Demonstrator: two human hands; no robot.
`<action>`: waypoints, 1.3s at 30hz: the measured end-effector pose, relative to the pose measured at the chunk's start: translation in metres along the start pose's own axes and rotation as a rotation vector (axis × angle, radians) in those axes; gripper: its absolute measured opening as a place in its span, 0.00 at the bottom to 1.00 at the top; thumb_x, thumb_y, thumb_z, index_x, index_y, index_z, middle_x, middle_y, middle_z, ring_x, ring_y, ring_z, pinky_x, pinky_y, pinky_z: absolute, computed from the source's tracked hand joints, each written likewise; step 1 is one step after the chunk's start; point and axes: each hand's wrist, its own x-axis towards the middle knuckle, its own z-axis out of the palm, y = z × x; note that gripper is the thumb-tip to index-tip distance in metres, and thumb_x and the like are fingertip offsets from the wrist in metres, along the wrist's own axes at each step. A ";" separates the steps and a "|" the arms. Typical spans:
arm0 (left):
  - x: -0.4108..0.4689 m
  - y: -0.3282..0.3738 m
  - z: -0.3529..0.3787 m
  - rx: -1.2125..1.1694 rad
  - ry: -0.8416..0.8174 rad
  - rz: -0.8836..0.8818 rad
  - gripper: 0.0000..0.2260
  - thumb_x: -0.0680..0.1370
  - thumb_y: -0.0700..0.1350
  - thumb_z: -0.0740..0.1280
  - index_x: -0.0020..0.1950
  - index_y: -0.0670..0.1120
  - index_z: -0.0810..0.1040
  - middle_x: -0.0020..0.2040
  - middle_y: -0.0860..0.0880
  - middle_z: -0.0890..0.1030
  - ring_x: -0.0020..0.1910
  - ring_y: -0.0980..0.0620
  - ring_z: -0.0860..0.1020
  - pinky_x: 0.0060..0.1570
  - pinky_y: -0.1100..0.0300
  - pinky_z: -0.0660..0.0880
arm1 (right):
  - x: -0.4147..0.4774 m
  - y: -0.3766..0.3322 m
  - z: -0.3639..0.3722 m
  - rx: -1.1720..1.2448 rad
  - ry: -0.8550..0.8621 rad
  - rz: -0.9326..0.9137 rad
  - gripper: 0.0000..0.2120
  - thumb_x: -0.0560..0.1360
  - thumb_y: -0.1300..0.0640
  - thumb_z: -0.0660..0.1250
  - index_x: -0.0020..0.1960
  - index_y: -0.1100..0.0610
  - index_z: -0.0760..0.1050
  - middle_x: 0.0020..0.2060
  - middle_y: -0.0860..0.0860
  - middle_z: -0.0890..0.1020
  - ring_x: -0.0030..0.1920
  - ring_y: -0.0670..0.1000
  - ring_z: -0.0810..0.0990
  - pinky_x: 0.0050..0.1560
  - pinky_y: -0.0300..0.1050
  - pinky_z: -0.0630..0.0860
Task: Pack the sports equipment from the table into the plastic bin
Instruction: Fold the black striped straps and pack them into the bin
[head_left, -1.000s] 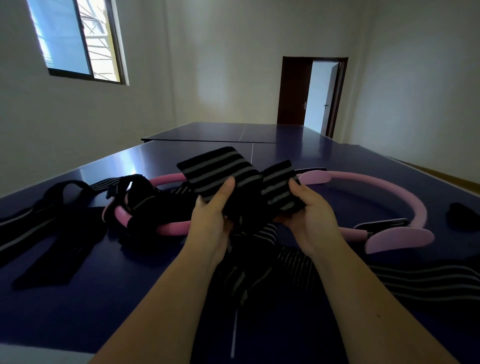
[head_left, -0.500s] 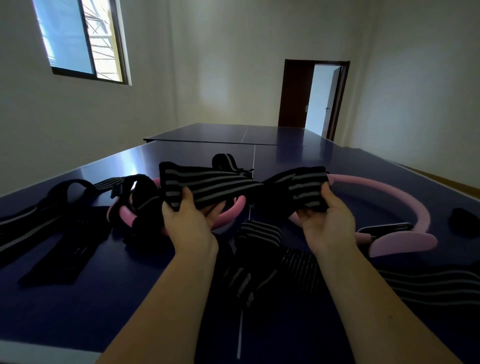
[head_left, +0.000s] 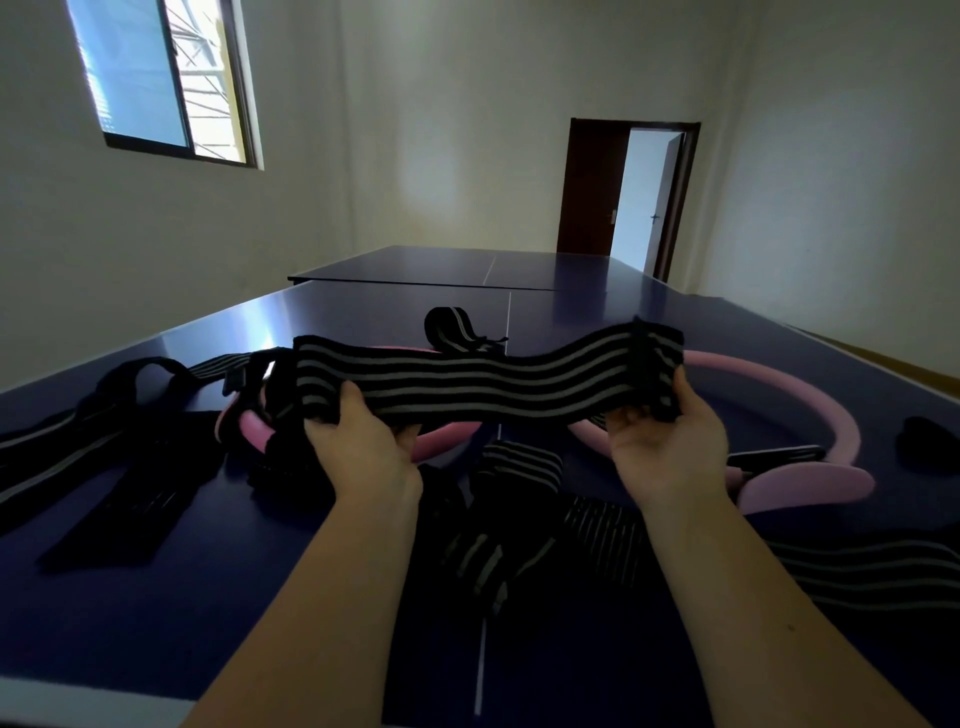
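Note:
A black wrap with grey stripes (head_left: 483, 376) hangs stretched wide above the dark blue table (head_left: 130, 634). My left hand (head_left: 363, 441) grips its left end and my right hand (head_left: 670, 441) grips its right end. Under the wrap lie two pink rings: one (head_left: 831, 421) at the right with a pink pad, another (head_left: 249, 434) at the left, partly covered by black straps. More striped wraps (head_left: 514, 530) lie between my forearms. No plastic bin is in view.
Black straps (head_left: 109, 457) spread over the table's left side. A rolled striped band (head_left: 449, 327) stands further back by the centre line. A small black item (head_left: 930, 447) lies at the right edge. Another striped wrap (head_left: 872, 571) lies at the lower right.
My hands have moved apart, pulling the bunched striped wrap out into a long flat band held higher above the table.

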 end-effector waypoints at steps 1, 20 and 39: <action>0.001 0.000 0.000 0.010 0.002 0.004 0.18 0.82 0.43 0.64 0.71 0.52 0.68 0.63 0.48 0.77 0.59 0.47 0.79 0.39 0.52 0.83 | -0.001 -0.004 -0.001 0.019 -0.022 0.006 0.12 0.80 0.55 0.63 0.59 0.58 0.80 0.52 0.55 0.85 0.46 0.54 0.87 0.40 0.51 0.83; -0.022 -0.003 0.008 0.239 -0.579 -0.235 0.17 0.81 0.38 0.63 0.69 0.48 0.74 0.62 0.43 0.82 0.60 0.43 0.81 0.53 0.46 0.81 | -0.027 0.005 0.020 -0.512 -0.601 0.229 0.17 0.73 0.47 0.68 0.31 0.56 0.71 0.23 0.54 0.75 0.18 0.48 0.65 0.22 0.39 0.57; -0.026 -0.015 0.010 0.387 -0.730 -0.172 0.13 0.80 0.34 0.57 0.58 0.43 0.79 0.49 0.47 0.84 0.46 0.52 0.82 0.37 0.59 0.79 | -0.027 0.022 0.020 -0.788 -0.358 0.048 0.14 0.79 0.70 0.61 0.58 0.59 0.80 0.52 0.56 0.86 0.52 0.56 0.85 0.46 0.45 0.82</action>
